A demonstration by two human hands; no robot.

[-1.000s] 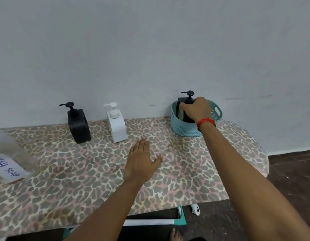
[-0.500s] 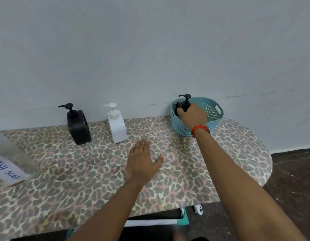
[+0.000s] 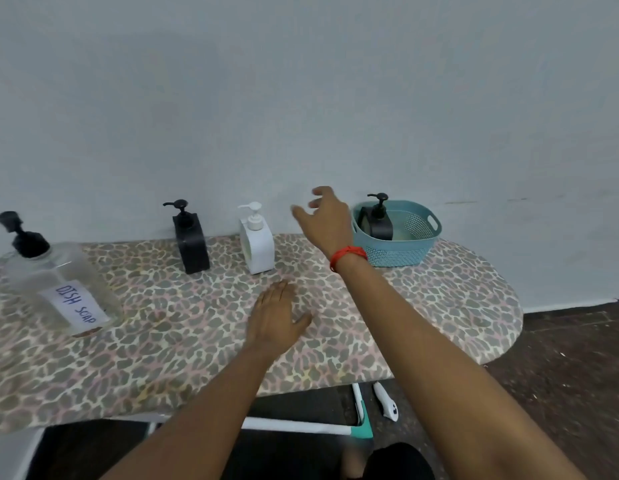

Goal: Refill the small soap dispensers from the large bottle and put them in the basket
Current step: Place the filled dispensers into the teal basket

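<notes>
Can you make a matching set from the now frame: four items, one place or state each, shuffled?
Items:
1. white dispenser
2. large bottle
3. left hand
4. right hand

States:
A. flat on the table
B. raised, fingers spread, empty
C. on the table, right of the black dispenser
D. far left, labelled DISH SOAP

Pairs: 1-C, 2-D, 3-A, 4-B
</notes>
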